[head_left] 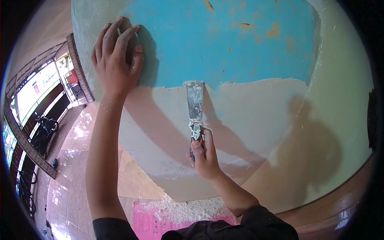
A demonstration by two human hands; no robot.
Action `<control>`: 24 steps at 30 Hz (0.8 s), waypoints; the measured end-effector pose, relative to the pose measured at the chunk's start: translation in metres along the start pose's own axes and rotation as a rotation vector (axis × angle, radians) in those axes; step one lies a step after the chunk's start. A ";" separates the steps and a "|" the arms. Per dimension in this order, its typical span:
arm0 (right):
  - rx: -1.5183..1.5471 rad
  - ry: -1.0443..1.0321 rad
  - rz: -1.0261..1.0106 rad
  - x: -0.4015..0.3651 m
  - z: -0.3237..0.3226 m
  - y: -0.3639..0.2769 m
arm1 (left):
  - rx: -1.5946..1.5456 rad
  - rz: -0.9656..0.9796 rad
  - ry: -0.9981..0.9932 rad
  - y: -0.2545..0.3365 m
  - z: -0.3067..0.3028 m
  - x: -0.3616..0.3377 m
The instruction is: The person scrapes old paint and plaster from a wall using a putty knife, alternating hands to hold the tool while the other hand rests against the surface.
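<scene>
While the right hand (203, 154) clasps the putty knife (195, 102) by its handle (196, 129), the blade tip (195, 85) meets the blue paint's (192, 44) lower edge. The left hand (116, 60), spread, is at the paint's left edge; white flakes (192, 210) lie well below the paint.

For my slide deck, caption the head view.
Right hand holding a black-handled grey metal scraper at the lower edge of an orange-flecked turquoise wall patch, left hand higher up.

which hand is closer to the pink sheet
Right: the right hand, gripping the scraper, is above the pink sheet; the left hand is much farther up, by the left edge of the blue patch.
</scene>
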State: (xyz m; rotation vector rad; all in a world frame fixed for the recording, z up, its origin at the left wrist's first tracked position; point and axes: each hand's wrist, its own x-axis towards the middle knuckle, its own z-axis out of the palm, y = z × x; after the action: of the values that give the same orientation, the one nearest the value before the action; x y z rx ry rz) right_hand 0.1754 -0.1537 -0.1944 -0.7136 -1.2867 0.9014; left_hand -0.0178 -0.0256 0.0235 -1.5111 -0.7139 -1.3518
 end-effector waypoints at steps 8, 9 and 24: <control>-0.081 -0.015 -0.003 -0.002 0.000 0.004 | -0.003 -0.002 0.011 0.000 0.000 -0.002; -0.103 -0.024 -0.002 -0.002 0.001 0.005 | 0.006 -0.003 0.008 0.000 0.000 -0.002; 0.053 0.029 -0.064 0.003 -0.004 -0.016 | 0.002 -0.012 0.005 -0.001 0.000 -0.003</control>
State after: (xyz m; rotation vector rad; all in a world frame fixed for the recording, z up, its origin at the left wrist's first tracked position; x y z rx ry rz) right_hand 0.1821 -0.1592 -0.1797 -0.6385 -1.2487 0.8678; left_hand -0.0192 -0.0248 0.0211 -1.5034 -0.7215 -1.3630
